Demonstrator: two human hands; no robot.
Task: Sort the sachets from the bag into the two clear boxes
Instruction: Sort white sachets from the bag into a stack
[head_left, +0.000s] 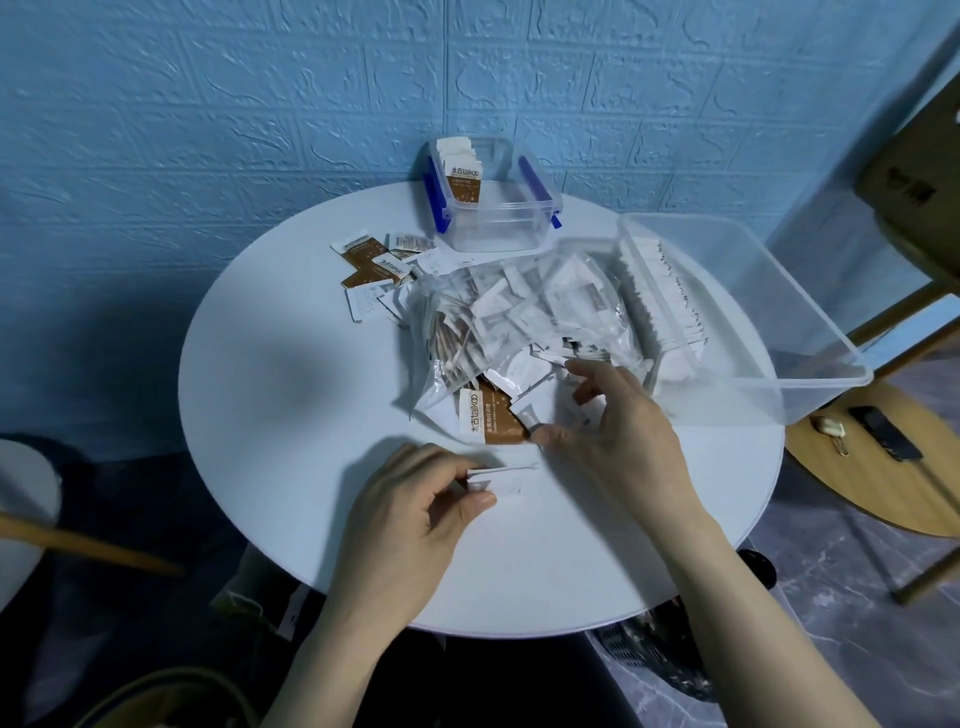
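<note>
head view, looking down on a round white table (291, 467). left hand (415, 514) pinches a thin stack of white sachets (493, 478) between thumb and fingers, edge-on; count in the stack not resolvable, at least two. right hand (618, 431) reaches to the mouth of the clear bag (519, 322), fingers curled over loose white sachets, thumb against the corner of a brown sachet (491, 418) lying just ahead of the left hand; whether it has actually closed on one, cannot tell. judgement on handling: sachets look light, flat and thin, flexible paper with loose fill, probably slick against each other, so a stack may fan or slip; best taken by pinching across the short edges, or by sliding one off the table rim of the pile first. bag is soft film, will shift if pulled. counts: two clear boxes. small box with blue clips (493, 208) beyond both hands, brown sachets standing at its left end, roughly four, overlap hides the rest. large box (753, 312) beyond and right of the right hand, a long row of white sachets on edge, too many to count. loose sachets (384, 265) far ahead of the left hand, about six, brown and white.
</note>
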